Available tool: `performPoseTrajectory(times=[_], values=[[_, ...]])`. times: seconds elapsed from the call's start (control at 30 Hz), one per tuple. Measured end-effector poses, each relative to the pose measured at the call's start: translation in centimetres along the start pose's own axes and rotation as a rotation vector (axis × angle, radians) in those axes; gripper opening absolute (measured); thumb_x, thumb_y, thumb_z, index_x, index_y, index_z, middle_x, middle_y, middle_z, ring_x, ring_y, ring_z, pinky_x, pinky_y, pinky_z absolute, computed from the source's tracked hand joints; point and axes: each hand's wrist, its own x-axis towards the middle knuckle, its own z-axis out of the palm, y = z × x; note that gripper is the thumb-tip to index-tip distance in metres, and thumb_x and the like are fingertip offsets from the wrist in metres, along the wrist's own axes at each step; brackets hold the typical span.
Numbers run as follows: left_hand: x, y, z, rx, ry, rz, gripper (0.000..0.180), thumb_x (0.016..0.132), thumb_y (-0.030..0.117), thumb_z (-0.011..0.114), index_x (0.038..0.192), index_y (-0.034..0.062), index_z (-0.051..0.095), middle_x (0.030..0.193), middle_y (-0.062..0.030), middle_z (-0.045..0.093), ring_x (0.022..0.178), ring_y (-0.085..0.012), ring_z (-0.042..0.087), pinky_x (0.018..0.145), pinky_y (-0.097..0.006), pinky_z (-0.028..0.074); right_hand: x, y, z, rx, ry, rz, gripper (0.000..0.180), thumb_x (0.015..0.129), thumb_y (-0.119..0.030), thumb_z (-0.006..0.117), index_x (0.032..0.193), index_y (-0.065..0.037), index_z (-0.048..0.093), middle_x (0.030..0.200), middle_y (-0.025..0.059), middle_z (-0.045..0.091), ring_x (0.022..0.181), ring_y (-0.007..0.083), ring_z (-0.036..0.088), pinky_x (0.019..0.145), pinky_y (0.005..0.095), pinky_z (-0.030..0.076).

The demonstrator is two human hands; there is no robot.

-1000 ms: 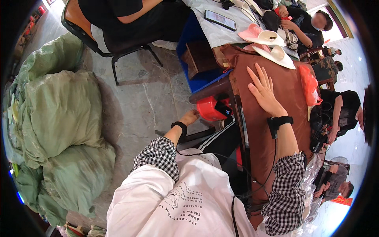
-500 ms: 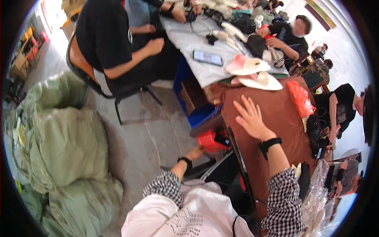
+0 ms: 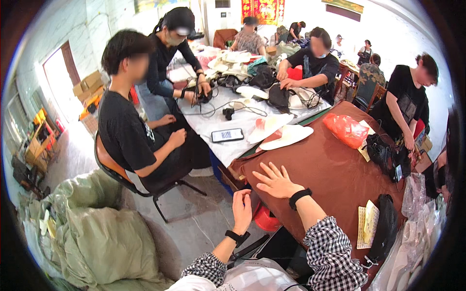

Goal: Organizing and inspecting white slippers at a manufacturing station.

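My right hand (image 3: pixel 277 183) is spread flat, palm down, over the near left part of a brown cloth-covered table (image 3: pixel 320 169). It holds nothing; whether the palm touches the cloth I cannot tell. My left hand (image 3: pixel 241 212) is raised just left of the table's edge, fingers loosely bent, with nothing visible in it. Below and right of it is a red plastic container (image 3: pixel 266 218), partly hidden by the table edge. Beyond my right hand lie two white hat-like pieces (image 3: pixel 286 137), one with pink on it. A phone (image 3: pixel 227 135) with its screen lit lies left of them.
On the brown cloth are a red plastic bag (image 3: pixel 345 130), a black bag (image 3: pixel 388 153), yellowish paper (image 3: pixel 368 225) and a dark pouch (image 3: pixel 386 220). Large green sacks (image 3: pixel 107 242) fill the lower left. A person sits on a chair (image 3: pixel 109 157); others work around the grey-covered table (image 3: pixel 199 119).
My left hand has come off the red container and risen toward the table edge. My right hand stays spread over the cloth. The view has tilted up, showing more of the room.
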Motion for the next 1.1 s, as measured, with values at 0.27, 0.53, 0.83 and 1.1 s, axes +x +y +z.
performPoseTrajectory(times=[0.27, 0.53, 0.83, 1.1], values=[[0.7, 8.1, 3.1, -0.113, -0.231, 0.177, 0.018, 0.096, 0.001, 0.052, 0.112, 0.0014, 0.060, 0.106, -0.0113, 0.059, 0.092, -0.0220, 0.060, 0.082, -0.031, 0.049, -11.2, -0.4, -8.5, 0.388, 0.095, -0.118, 0.048, 0.101, -0.037, 0.048, 0.130, -0.001, 0.058, 0.128, 0.0211, 0.061, 0.118, 0.0377, 0.058, 0.099, 0.0432, 0.047], [-0.2, 8.1, 7.5, -0.056, -0.376, 0.285, 0.020, 0.094, 0.001, 0.056, 0.113, 0.0039, 0.062, 0.103, -0.0075, 0.060, 0.083, -0.0167, 0.059, 0.073, -0.030, 0.049, -32.3, -6.4, -18.9, 0.477, 0.429, 0.096, 0.038, 0.089, -0.009, 0.062, 0.125, 0.000, 0.062, 0.116, 0.0186, 0.068, 0.107, 0.0361, 0.066, 0.092, 0.0378, 0.052], [0.5, 11.2, 10.5, 0.287, -0.492, 0.386, 0.014, 0.090, 0.010, 0.061, 0.104, 0.0065, 0.061, 0.090, -0.0088, 0.062, 0.079, -0.0288, 0.064, 0.070, -0.041, 0.051, -49.2, -7.4, -14.3, 0.548, 0.612, 0.613, 0.035, 0.106, -0.020, 0.049, 0.130, 0.002, 0.060, 0.122, 0.0168, 0.067, 0.114, 0.0255, 0.063, 0.099, 0.0356, 0.046], [-0.5, 10.0, 12.0, 0.437, -0.350, 0.419, 0.007, 0.089, 0.012, 0.062, 0.096, 0.0091, 0.063, 0.088, -0.0073, 0.064, 0.080, -0.0291, 0.065, 0.071, -0.042, 0.052, -56.4, -5.9, -3.5, 0.392, 0.711, 1.097, 0.034, 0.104, -0.019, 0.053, 0.130, 0.002, 0.061, 0.117, 0.0161, 0.069, 0.109, 0.0245, 0.064, 0.096, 0.0354, 0.047]])
